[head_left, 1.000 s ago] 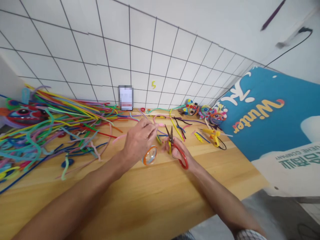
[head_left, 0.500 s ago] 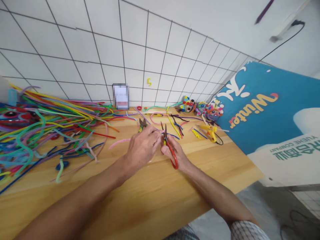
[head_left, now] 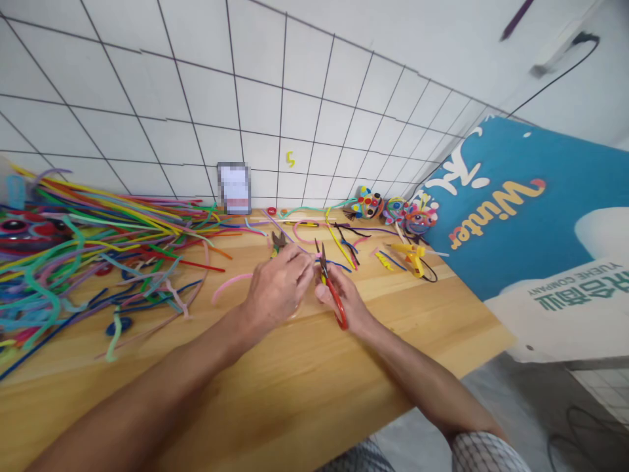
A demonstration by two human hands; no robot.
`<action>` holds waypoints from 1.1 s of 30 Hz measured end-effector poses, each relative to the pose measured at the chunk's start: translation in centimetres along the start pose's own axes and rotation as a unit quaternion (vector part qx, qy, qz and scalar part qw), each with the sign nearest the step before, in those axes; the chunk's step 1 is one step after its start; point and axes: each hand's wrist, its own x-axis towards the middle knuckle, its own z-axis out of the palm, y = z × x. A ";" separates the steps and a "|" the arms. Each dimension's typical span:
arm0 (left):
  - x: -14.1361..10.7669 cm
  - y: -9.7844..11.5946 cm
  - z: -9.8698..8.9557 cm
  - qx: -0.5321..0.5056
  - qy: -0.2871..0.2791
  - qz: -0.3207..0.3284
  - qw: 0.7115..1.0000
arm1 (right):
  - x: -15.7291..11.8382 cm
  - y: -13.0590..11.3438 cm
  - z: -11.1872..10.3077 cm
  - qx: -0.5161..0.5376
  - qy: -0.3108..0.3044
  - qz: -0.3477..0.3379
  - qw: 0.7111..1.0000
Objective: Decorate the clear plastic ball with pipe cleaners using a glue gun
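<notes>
My left hand point(head_left: 280, 282) is closed in a pinch over the wooden table point(head_left: 275, 400). What its fingertips hold is mostly hidden; a bit of pink shows between them and the scissor blades. Red-handled scissors point(head_left: 336, 303) are in my right hand point(head_left: 346, 298), their blades pointing away from me and slightly apart, close to the left fingertips. Something small and yellow shows beside the blades. Just behind my left hand lie the pliers point(head_left: 278, 241), partly covered by it. A pink pipe cleaner point(head_left: 230, 284) curves out to the left of that hand.
Many coloured pipe cleaners point(head_left: 122, 229) are heaped at the left. A phone point(head_left: 234, 189) leans against the tiled wall. Decorated balls point(head_left: 368, 203) stand at the back right, near a yellow glue gun point(head_left: 413, 255). A blue printed board point(head_left: 540, 196) borders the table's right side.
The whole view has shifted slightly, so things appear a little further left. Both hands keep nearly the same pose, and the scissor blades remain slightly apart.
</notes>
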 end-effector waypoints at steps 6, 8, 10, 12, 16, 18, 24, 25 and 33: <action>1.8 -0.7 -2.4 -0.065 0.015 -0.073 0.995 | 0.6 -1.6 -5.3 -0.214 -0.024 0.025 0.976; 2.4 -0.9 -3.3 -0.079 -0.001 -0.122 0.989 | 0.5 -1.5 -8.5 -0.341 0.008 0.027 0.940; 3.1 -0.9 -4.0 -0.107 -0.005 -0.159 0.981 | -0.1 -1.1 -11.7 -0.457 0.030 0.041 0.888; 3.7 -1.0 -4.7 -0.153 0.005 -0.184 0.971 | -1.1 -0.6 -14.5 -0.535 0.037 0.088 0.840; 4.9 -0.8 -6.3 -0.261 -0.010 -0.262 0.929 | -3.5 0.3 -18.0 -0.603 0.011 0.179 0.778; 5.3 -0.6 -7.4 -0.324 -0.010 -0.303 0.896 | -4.4 0.4 -18.8 -0.616 -0.014 0.187 0.765; 6.0 0.7 -10.6 -0.464 0.056 -0.321 0.824 | -5.2 -1.6 -16.6 -0.607 0.031 0.145 0.781; 6.1 1.1 -11.1 -0.472 0.074 -0.308 0.823 | -5.3 -2.4 -15.5 -0.580 0.052 0.117 0.804; 6.1 4.9 -11.1 -0.535 0.164 -0.300 0.773 | -5.0 -9.6 -2.7 -0.154 -0.115 0.012 0.981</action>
